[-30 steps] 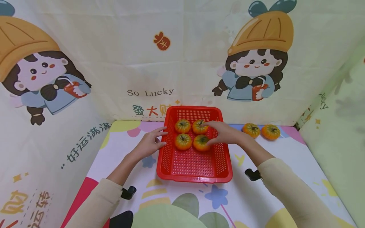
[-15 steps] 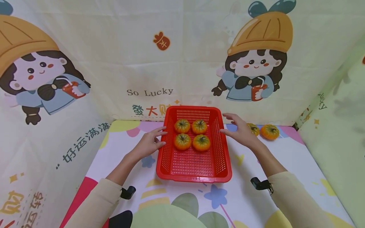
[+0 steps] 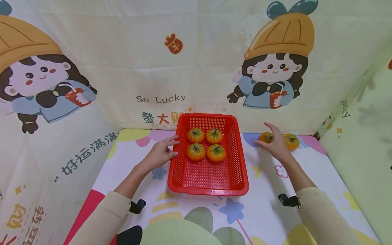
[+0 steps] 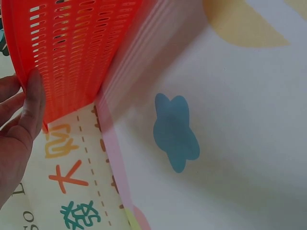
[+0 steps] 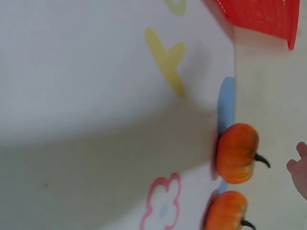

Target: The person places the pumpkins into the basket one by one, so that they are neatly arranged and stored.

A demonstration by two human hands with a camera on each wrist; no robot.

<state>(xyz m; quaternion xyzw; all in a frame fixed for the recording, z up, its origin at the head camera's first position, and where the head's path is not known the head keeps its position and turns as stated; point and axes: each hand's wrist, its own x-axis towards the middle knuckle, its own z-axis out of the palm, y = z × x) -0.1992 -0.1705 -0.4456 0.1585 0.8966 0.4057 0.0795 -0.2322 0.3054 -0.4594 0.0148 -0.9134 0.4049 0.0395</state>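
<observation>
The red basket (image 3: 208,192) (image 4: 72,57) holds several orange pumpkins (image 3: 216,153) in two rows. At its left rim rests my left hand (image 3: 157,154) (image 4: 17,139), fingers loosely extended and touching the plastic. My right hand (image 3: 278,144) (image 5: 300,175) is over by two more pumpkins at the back right, its thumb and fingers spread with nothing between them. It partly covers the nearer pumpkin (image 3: 265,137) (image 5: 236,155) and the one beside it (image 3: 292,142) (image 5: 225,211) in the head view. The right wrist view shows both with stems and no contact with the hand.
A printed cloth (image 3: 211,75) hangs upright behind the basket and the two pumpkins. The white patterned tabletop (image 3: 260,183) extends around the basket. Another light cloth (image 3: 364,149) stands along the right side.
My right hand has withdrawn from over the basket's pumpkins and moved right to the two pumpkins outside. My left hand stays at the rim. The pumpkins in the basket keep their places.
</observation>
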